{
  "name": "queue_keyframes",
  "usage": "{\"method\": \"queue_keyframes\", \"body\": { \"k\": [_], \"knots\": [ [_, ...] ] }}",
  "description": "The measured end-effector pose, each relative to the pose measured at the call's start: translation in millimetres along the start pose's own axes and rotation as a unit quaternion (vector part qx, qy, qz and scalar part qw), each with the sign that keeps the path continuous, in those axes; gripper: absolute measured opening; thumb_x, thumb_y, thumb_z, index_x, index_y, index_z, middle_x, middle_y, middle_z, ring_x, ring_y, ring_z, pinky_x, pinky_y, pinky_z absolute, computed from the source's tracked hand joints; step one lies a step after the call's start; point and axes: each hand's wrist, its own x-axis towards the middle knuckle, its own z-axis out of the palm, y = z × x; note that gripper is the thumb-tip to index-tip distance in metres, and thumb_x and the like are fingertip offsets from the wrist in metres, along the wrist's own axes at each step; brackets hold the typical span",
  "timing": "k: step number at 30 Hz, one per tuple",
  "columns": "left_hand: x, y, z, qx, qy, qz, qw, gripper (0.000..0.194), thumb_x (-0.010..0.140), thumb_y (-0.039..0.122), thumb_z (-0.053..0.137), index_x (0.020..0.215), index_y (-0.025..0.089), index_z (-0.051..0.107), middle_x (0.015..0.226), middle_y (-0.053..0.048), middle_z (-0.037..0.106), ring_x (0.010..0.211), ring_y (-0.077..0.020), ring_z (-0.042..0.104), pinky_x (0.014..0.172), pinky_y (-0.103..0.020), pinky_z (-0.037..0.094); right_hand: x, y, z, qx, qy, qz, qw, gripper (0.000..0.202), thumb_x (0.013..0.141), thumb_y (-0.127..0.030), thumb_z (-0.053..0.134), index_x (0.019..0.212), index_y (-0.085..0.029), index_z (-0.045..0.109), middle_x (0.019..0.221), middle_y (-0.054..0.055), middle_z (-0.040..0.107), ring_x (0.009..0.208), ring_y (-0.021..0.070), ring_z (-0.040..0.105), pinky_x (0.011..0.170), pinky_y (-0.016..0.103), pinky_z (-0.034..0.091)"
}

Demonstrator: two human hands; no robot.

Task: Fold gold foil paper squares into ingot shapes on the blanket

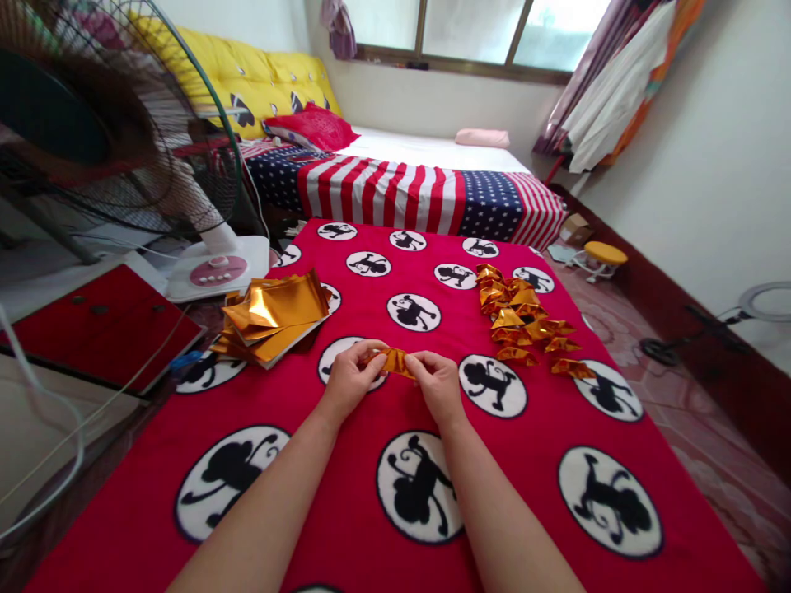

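A small folded piece of gold foil paper (396, 361) is stretched between my two hands, just above the red cloth. My left hand (353, 375) pinches its left end with thumb and fingers. At the other end, my right hand (434, 380) grips it the same way. To the left lies a loose stack of flat gold foil sheets (281, 309), some with pale undersides showing. Several folded gold foil pieces (525, 317), shaped like small ingots, sit in a cluster on the right.
The red cloth (346, 511) with monkey prints covers the surface in front of me. A large fan (219, 255) stands at the left beside a dark red panel (99, 317). Beyond are a bed (395, 193), and a yellow stool (604, 253) on the floor at right.
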Motion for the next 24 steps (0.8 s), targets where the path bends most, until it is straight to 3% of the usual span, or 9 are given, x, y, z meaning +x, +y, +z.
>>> {"method": "queue_keyframes", "body": {
  "k": [2,4,7,12,17,24],
  "knots": [
    [-0.8,1.7,0.6,-0.03,0.005,-0.005,1.0,0.034,0.078,0.039,0.067,0.103,0.016,0.066,0.075,-0.001,0.067,0.064,-0.0135,0.066,0.056,-0.02,0.05,0.9,2.5,0.8,0.019,0.006,0.012,1.0,0.022,0.077,-0.034,0.067,0.092,-0.017,0.068,0.056,-0.004,0.056,0.05,0.0101,0.048,0.049,0.022,0.036],
    [-1.7,3.3,0.2,-0.038,0.004,-0.009,0.999,0.031,0.078,0.038,0.066,0.096,0.014,0.069,0.077,-0.003,0.069,0.064,-0.0137,0.066,0.055,-0.02,0.05,2.0,3.9,0.6,0.039,0.006,0.014,0.999,0.03,0.076,-0.034,0.069,0.101,-0.019,0.065,0.054,-0.007,0.054,0.048,0.0096,0.047,0.047,0.021,0.036],
    [-2.5,3.0,-1.1,-0.035,-0.011,-0.008,0.999,0.03,0.076,0.037,0.068,0.092,0.012,0.073,0.087,-0.009,0.073,0.069,-0.016,0.068,0.06,-0.022,0.053,3.6,4.3,-1.3,0.051,-0.001,0.035,0.998,0.026,0.076,-0.038,0.069,0.093,-0.018,0.067,0.061,-0.003,0.06,0.051,0.01,0.05,0.047,0.021,0.037],
    [-1.8,-2.8,-2.5,-0.029,-0.037,0.016,0.999,0.039,0.072,0.033,0.075,0.105,0.014,0.072,0.101,-0.011,0.074,0.085,-0.0203,0.07,0.073,-0.026,0.056,4.6,3.3,-5.7,0.054,-0.009,0.038,0.998,0.029,0.078,-0.043,0.067,0.093,-0.019,0.071,0.078,0.003,0.07,0.063,0.0137,0.059,0.052,0.022,0.044],
    [0.6,-2.6,-3.8,-0.04,-0.02,-0.032,0.998,0.04,0.072,0.041,0.075,0.1,0.012,0.074,0.081,-0.008,0.074,0.066,-0.0155,0.067,0.06,-0.023,0.052,3.2,2.0,-7.8,0.035,-0.041,0.037,0.998,0.036,0.076,-0.044,0.07,0.101,-0.019,0.071,0.09,0.006,0.073,0.075,0.0182,0.065,0.062,0.026,0.05],
    [3.4,0.7,-3.6,-0.027,-0.001,-0.027,0.999,0.035,0.073,0.044,0.072,0.09,0.013,0.074,0.063,-0.003,0.068,0.054,-0.0117,0.058,0.052,-0.021,0.046,3.8,3.2,-7.3,0.02,-0.039,0.011,0.999,0.026,0.078,-0.041,0.068,0.091,-0.019,0.073,0.071,0.001,0.068,0.06,0.014,0.059,0.056,0.024,0.047]
  ]
}}
